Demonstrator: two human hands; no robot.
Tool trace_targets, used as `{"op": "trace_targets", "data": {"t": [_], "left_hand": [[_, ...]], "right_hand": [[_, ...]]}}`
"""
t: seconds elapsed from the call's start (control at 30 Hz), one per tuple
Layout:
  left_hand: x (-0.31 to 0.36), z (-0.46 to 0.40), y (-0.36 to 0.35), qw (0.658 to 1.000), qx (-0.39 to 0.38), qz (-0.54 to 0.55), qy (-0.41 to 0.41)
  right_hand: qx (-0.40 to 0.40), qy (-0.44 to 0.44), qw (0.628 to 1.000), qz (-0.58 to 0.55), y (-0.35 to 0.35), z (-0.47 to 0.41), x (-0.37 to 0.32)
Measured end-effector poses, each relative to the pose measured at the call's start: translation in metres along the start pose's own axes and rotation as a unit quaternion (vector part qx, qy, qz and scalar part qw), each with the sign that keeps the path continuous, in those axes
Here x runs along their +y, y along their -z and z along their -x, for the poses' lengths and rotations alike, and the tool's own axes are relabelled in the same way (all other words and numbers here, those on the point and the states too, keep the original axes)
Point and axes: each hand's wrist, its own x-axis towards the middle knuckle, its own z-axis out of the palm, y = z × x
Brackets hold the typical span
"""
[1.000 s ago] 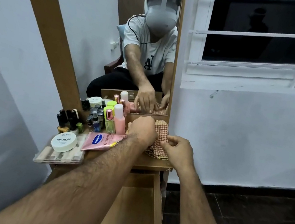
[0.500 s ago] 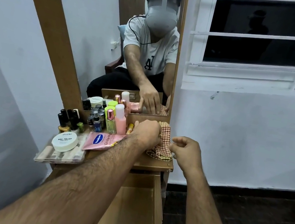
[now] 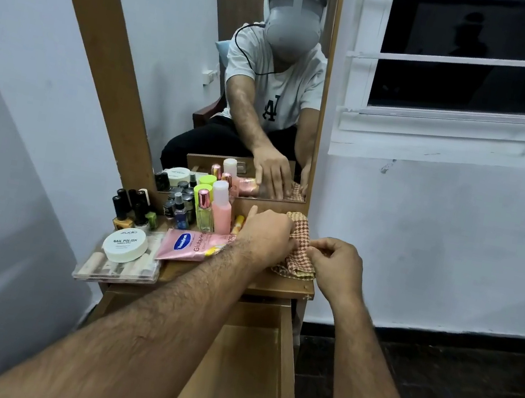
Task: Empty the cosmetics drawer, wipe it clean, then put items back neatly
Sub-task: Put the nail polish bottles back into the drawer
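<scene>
A red-and-cream checked cloth lies bunched on the right end of the dressing table top, below the mirror. My left hand lies over the cloth's left side; the mirror shows its fingers spread and pressing down. At the cloth's right edge, my right hand pinches the fabric between thumb and fingers. Below the top, the wooden drawer stands pulled out, and the part of its bottom that shows is bare. My left forearm hides the drawer's left part.
Cosmetics crowd the table's left side: a white nail polish tub on a clear box, a pink sachet, a pink bottle, a perfume bottle, dark nail polish bottles. A wall is close on the right.
My right hand, which had come off the cloth and drawn right half a second ago, is back pinching its right edge. My left hand has stayed on the cloth.
</scene>
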Motion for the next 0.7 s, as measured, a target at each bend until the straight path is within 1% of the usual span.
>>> {"op": "trace_targets", "data": {"t": [0.17, 0.27, 0.4, 0.5, 0.57, 0.7], "left_hand": [[-0.007, 0.019, 0.010, 0.996, 0.068, 0.048, -0.015], [-0.019, 0.042, 0.017, 0.993, 0.084, 0.086, -0.005], [-0.047, 0.079, 0.025, 0.988, 0.114, 0.100, 0.005], [-0.070, 0.105, 0.033, 0.984, 0.127, 0.122, 0.030], [-0.085, 0.122, 0.037, 0.979, 0.137, 0.140, 0.051], [-0.111, 0.153, 0.040, 0.966, 0.163, 0.175, 0.095]], "right_hand": [[0.017, 0.035, 0.999, 0.028, 0.007, 0.008, -0.011], [0.027, 0.066, 0.996, 0.043, 0.007, 0.016, -0.024], [0.040, 0.115, 0.991, 0.060, 0.005, 0.031, -0.045], [0.043, 0.144, 0.987, 0.052, -0.004, 0.047, -0.060], [0.028, 0.173, 0.984, 0.042, -0.016, 0.062, -0.069], [-0.040, 0.221, 0.972, 0.067, -0.046, 0.091, -0.084]]}}
